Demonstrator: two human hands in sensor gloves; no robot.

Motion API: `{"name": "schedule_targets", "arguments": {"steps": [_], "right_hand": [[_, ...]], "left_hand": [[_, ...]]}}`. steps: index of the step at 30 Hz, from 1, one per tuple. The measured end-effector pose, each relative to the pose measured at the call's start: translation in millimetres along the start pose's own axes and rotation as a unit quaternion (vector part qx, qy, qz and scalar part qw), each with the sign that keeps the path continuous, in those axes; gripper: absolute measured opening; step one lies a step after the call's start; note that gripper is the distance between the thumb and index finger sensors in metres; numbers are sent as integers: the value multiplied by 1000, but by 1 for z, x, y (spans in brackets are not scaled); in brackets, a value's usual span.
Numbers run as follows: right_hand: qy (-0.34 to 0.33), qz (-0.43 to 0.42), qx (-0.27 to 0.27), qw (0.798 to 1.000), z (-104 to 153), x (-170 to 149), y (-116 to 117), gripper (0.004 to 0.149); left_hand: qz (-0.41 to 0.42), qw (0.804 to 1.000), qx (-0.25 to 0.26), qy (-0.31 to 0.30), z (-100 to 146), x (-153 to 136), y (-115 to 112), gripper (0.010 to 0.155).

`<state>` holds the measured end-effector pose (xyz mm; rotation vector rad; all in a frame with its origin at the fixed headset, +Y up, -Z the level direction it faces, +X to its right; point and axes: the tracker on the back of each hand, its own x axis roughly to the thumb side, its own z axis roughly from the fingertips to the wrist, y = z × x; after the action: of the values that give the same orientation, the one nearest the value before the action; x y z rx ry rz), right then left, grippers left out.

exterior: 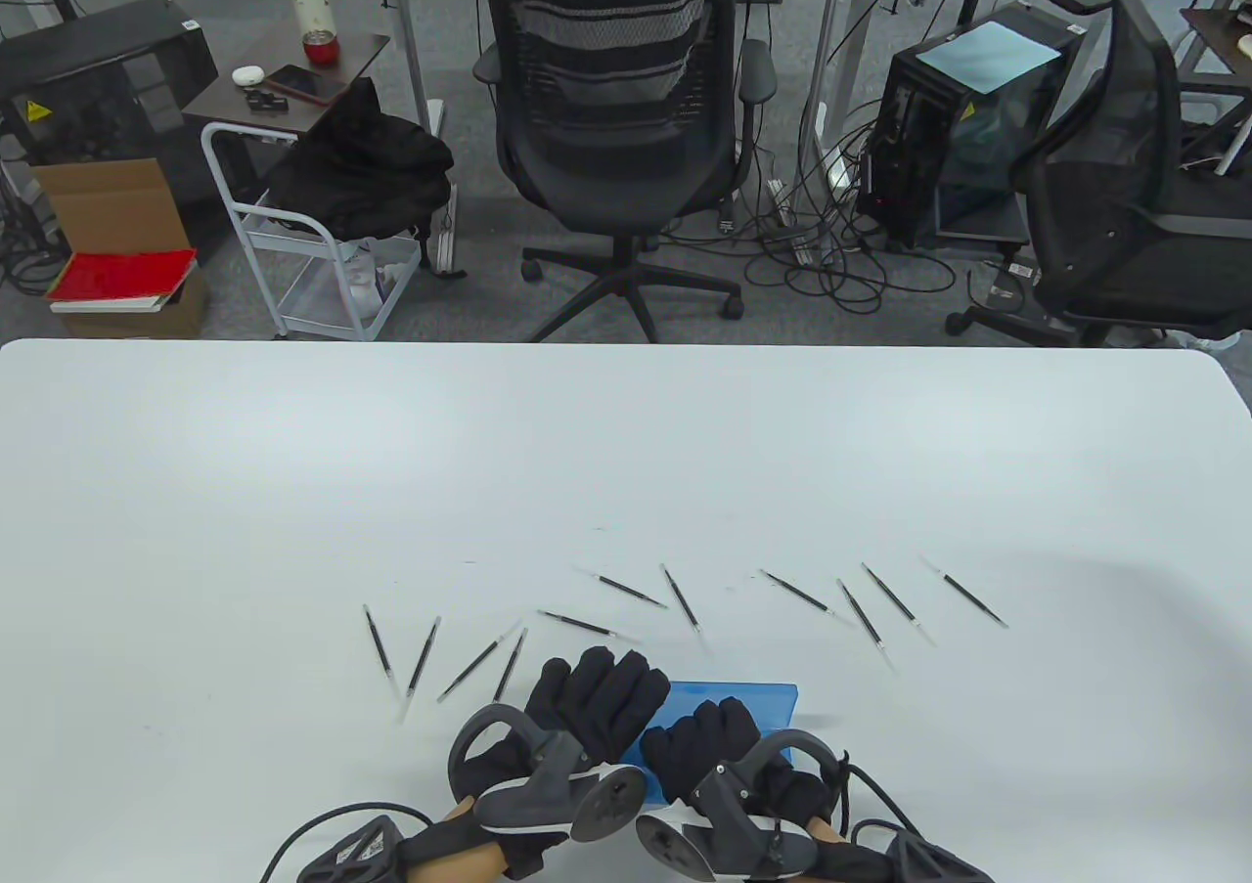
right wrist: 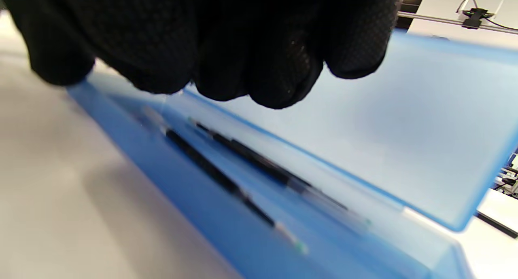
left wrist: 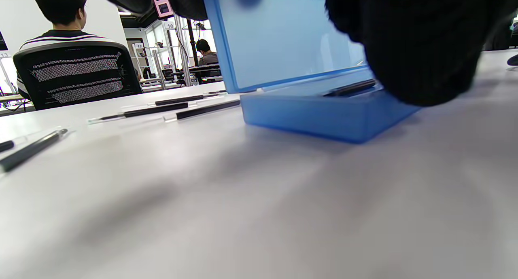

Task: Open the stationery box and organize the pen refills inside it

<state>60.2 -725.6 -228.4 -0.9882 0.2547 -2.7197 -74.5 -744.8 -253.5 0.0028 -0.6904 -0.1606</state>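
Observation:
A translucent blue stationery box (exterior: 748,704) lies at the near edge of the white table (exterior: 626,453) with its lid (left wrist: 283,40) standing up. My left hand (exterior: 595,687) grips the lid's left end, fingers curled over it. My right hand (exterior: 702,731) hovers over the box's base (right wrist: 226,230), its fingers (right wrist: 259,68) bunched and curled with nothing seen in them. A black pen refill (right wrist: 210,172) lies blurred inside the base, also visible as refill (left wrist: 350,88). Several loose refills lie beyond the box: a left group (exterior: 423,658), a middle group (exterior: 626,588) and a right group (exterior: 892,595).
Past the table's far edge stand an office chair (exterior: 616,130) with a person in a striped shirt behind it, a white cart (exterior: 313,238), a computer tower (exterior: 968,120) and floor cables. The tabletop beyond the refills is bare white surface.

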Motion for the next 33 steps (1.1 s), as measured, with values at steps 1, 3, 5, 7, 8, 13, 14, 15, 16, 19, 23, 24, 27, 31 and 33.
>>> {"name": "schedule_targets", "arguments": {"steps": [1,3,5,7,8,13,14,15,16,19,23,24,27,31,33], "right_hand": [[7,-10,-6,1000,2,-2,-6,57],[20,-27,-20,999,6,-7,-16,55],[49,-40,-32,998,10,-18,-29,55],[74,-46,-46,995,12,-30,-38,54],[87,-49,-53,994,13,-36,-41,54],[190,-45,-60,979,12,-88,-49,54],[207,-43,-56,976,12,-98,-48,54],[228,-43,-51,971,11,-109,-45,54],[248,-45,-43,967,10,-119,-41,54],[293,-42,-13,955,6,-142,-25,54],[341,-34,42,938,2,-168,3,56],[353,-43,54,933,2,-174,10,57],[390,-57,92,914,2,-188,29,59],[416,-57,139,897,4,-197,49,64],[433,-63,152,887,7,-199,57,65]], "left_hand": [[0,1000,0,0,0,0,0,114],[0,1000,0,0,0,0,0,113],[1,1000,0,0,0,0,0,113],[1,1000,0,0,0,0,0,113],[0,1000,0,0,0,0,0,113],[-2,1000,1,0,0,0,0,113],[-2,1000,1,0,0,0,0,113],[-2,1000,1,0,0,0,0,113],[-2,1000,1,0,0,0,0,113],[-1,1000,0,0,0,0,0,113],[-1,1000,0,0,0,0,0,113],[-2,1000,0,0,0,0,0,113],[-2,1000,0,0,0,0,0,113],[-2,1000,0,-1,0,0,0,113],[-1,1000,0,-1,0,0,0,113]]}}
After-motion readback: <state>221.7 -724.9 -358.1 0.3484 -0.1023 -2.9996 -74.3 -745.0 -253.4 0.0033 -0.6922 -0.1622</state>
